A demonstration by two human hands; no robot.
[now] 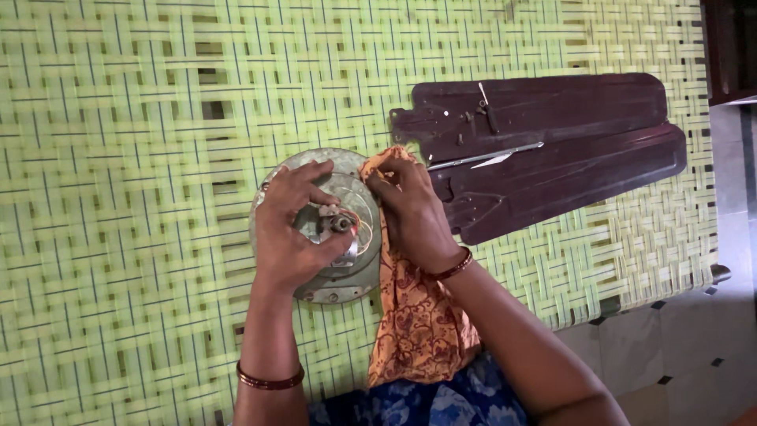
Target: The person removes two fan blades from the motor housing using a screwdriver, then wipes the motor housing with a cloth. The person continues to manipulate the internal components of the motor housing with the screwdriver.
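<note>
A round grey metal fan motor lies on a green woven cot. My left hand grips the motor from above, fingers curled around its central shaft and wires. My right hand holds an orange patterned cloth bunched against the motor's right edge. The cloth hangs down toward my lap. Both wrists wear dark red bangles.
Two dark brown fan blades lie stacked to the right of the motor, with a screwdriver, several screws and a thin metal tool on them. The cot's edge and a tiled floor are at the right.
</note>
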